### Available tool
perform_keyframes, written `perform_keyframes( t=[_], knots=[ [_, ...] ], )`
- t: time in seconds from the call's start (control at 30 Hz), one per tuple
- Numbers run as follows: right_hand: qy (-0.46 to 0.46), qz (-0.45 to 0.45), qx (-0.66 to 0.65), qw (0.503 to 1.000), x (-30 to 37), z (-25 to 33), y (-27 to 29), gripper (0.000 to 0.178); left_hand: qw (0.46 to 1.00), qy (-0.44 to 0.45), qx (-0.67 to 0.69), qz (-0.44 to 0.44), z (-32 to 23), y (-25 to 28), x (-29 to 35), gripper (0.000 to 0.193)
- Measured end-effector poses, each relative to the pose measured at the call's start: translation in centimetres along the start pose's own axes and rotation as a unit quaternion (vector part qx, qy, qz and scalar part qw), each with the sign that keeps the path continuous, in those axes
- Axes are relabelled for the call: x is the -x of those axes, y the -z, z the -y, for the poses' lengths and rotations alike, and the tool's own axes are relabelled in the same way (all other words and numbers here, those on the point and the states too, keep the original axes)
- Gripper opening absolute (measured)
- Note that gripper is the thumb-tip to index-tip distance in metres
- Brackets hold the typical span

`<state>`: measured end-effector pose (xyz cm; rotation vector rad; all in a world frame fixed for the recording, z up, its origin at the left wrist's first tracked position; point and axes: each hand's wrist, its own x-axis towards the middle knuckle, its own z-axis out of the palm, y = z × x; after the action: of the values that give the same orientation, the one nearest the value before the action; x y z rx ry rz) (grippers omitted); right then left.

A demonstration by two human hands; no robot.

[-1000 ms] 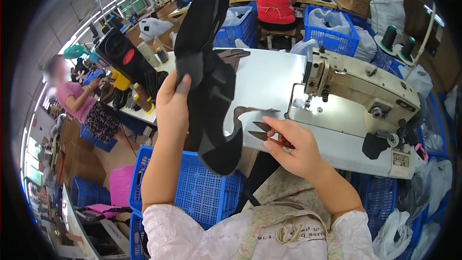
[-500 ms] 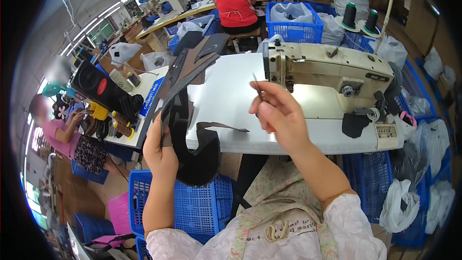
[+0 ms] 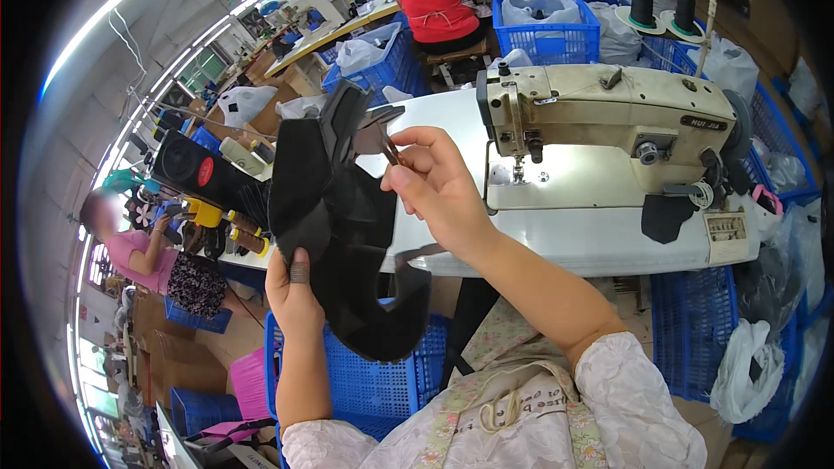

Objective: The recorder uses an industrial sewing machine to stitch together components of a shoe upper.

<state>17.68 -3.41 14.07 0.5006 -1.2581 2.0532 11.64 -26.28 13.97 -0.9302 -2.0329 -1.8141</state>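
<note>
My left hand [image 3: 295, 295] is closed on the edge of a bundle of black cut pieces [image 3: 323, 234], curved like shoe uppers, with the thumb lying over the front. The bundle hangs in front of the sewing table, its broad rounded end down and narrow strips sticking up at the top. My right hand [image 3: 439, 187] is closed in a pinch on a slim, pointed metal tool [image 3: 390, 153], whose kind is mostly hidden by the fingers. The tool's tip is beside the brown strips [image 3: 369, 137] at the bundle's upper right; whether it touches them I cannot tell.
A cream sewing machine [image 3: 608, 104] stands on the white table [image 3: 452, 239], a small black piece [image 3: 667, 217] near its base. Thread cones [image 3: 641, 4] rise behind it. A blue crate [image 3: 356, 382] sits below my left hand. People work at the left and far back.
My right hand has moved left to the top of the bundle, bringing the tool with it. The bundle has turned, so its broad black face shows now.
</note>
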Motion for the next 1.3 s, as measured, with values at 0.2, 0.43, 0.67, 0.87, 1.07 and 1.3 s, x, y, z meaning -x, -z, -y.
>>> perform_keyframes(
  t=[0.2,0.43,0.67,0.87,1.07,1.3],
  knots=[
    [0.021,0.006,0.038,0.999,-1.1,-1.5,-0.1,0.036,0.981,0.145,0.125,-0.008,-0.2,-0.7,0.4,0.033],
    [0.030,-0.016,0.120,0.992,-1.8,-2.3,0.4,0.036,0.971,0.168,0.168,0.012,-0.4,-1.0,0.5,0.033],
    [0.020,-0.004,0.128,0.992,-2.1,-2.5,0.3,0.035,0.970,0.174,0.165,0.026,0.0,-0.9,0.7,0.034],
    [0.043,0.005,0.133,0.990,-2.0,-1.9,0.0,0.035,0.965,0.181,0.184,0.044,-0.1,-0.8,1.1,0.034],
    [0.022,0.001,0.091,0.996,-1.7,-1.4,0.0,0.030,0.964,0.193,0.180,0.042,-0.9,-1.1,1.5,0.033],
    [0.061,-0.028,0.050,0.997,-0.4,0.3,0.5,0.030,0.963,0.206,0.173,-0.022,-2.2,-1.6,0.1,0.036]
  ],
)
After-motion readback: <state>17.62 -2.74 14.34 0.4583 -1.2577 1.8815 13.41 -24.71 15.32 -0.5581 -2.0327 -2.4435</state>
